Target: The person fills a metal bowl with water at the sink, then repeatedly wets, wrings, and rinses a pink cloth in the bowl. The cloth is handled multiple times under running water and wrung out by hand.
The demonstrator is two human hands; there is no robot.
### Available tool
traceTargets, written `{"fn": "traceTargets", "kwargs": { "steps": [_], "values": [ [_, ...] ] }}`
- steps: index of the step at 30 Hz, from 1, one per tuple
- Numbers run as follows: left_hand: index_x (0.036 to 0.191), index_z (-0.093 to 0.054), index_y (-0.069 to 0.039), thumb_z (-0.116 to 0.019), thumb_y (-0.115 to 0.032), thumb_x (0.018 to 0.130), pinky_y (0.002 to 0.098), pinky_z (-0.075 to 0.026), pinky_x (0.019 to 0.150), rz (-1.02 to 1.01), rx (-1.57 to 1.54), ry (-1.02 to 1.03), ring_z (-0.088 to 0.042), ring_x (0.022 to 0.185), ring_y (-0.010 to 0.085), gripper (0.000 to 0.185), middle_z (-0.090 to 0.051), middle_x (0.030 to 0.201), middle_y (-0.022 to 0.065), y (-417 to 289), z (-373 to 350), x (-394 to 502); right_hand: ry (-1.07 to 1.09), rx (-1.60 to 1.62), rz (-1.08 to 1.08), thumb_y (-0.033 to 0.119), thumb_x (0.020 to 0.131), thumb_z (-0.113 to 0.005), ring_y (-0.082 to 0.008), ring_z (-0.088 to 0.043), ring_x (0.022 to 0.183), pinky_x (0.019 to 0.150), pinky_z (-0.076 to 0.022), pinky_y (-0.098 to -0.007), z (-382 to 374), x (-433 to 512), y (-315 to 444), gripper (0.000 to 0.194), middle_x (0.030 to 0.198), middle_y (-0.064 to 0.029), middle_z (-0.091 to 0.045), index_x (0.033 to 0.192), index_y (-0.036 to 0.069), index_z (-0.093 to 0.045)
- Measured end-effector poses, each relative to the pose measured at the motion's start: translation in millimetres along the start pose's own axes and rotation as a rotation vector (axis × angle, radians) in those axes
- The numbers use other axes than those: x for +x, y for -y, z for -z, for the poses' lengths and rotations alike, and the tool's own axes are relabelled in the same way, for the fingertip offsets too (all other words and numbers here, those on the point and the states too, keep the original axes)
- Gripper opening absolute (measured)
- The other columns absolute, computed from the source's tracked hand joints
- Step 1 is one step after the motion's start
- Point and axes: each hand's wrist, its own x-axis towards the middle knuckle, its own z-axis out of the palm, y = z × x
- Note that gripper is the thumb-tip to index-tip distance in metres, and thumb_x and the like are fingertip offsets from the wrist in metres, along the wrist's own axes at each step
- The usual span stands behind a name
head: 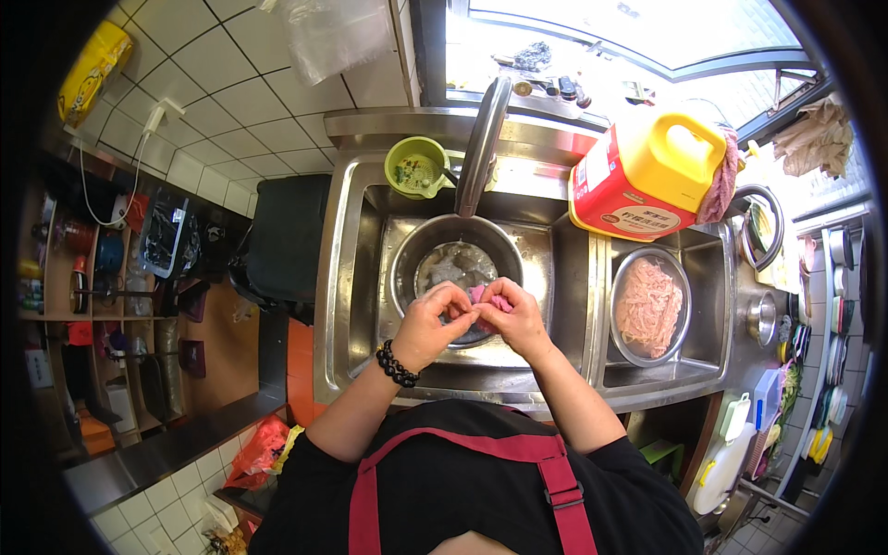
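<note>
My left hand (436, 320), with a dark bead bracelet (397, 363) at its wrist, meets my right hand (517, 320) at the fingertips. Whatever the left fingertips pinch is too small to make out. Crumpled pink material (494, 300), perhaps a cloth, is held in the curled fingers of my right hand. Both hands are over a round stainless steel basin (401, 267) in the left sink bowl. Cloudy water and greyish pieces (458, 263) lie inside the basin, partly hidden by my hands.
A faucet (482, 149) arches above the basin's far side. A green strainer (417, 166) sits at the back left. A large yellow and red jug (635, 180) stands on the sink divider's far end. The right bowl holds a metal basin (617, 340) of pale pink shredded meat (649, 305).
</note>
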Motion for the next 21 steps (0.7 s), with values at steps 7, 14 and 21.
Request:
{"fn": "traceTargets", "kwargs": {
  "steps": [7, 14, 21],
  "values": [
    [0.076, -0.050, -0.002, -0.059, 0.006, 0.073, 0.0210, -0.039, 0.069, -0.103, -0.228, -0.081, -0.048, 0.076, 0.0101, 0.012, -0.048, 0.081, 0.0037, -7, -6, 0, 0.047, 0.473, -0.219, 0.009, 0.080, -0.058, -0.0061, -0.051, 0.059, 0.051, -0.0417, -0.0188, -8, -5, -1, 0.009, 0.070, -0.0011, -0.054, 0.082, 0.005, -0.050],
    [0.075, -0.049, -0.002, -0.058, 0.009, 0.073, 0.0216, -0.038, 0.072, -0.143, -0.318, -0.122, -0.048, 0.078, 0.0112, 0.014, -0.048, 0.081, 0.0043, -6, -6, 0, 0.046, 0.729, -0.227, 0.014, 0.081, -0.059, -0.0072, -0.053, 0.063, 0.054, -0.0442, -0.0198, -25, -2, -11, 0.012, 0.075, -0.0017, -0.055, 0.084, 0.006, -0.050],
    [0.080, -0.050, -0.002, -0.059, 0.005, 0.075, 0.0212, -0.039, 0.072, -0.056, -0.376, -0.109, -0.048, 0.078, 0.0094, 0.012, -0.048, 0.081, 0.0029, -2, -5, -4, 0.053, 0.426, -0.338, 0.016, 0.081, -0.059, -0.0084, -0.051, 0.053, 0.044, -0.0407, -0.0199, -13, -6, 0, 0.014, 0.065, -0.0024, -0.054, 0.081, 0.006, -0.050]
  ]
}}
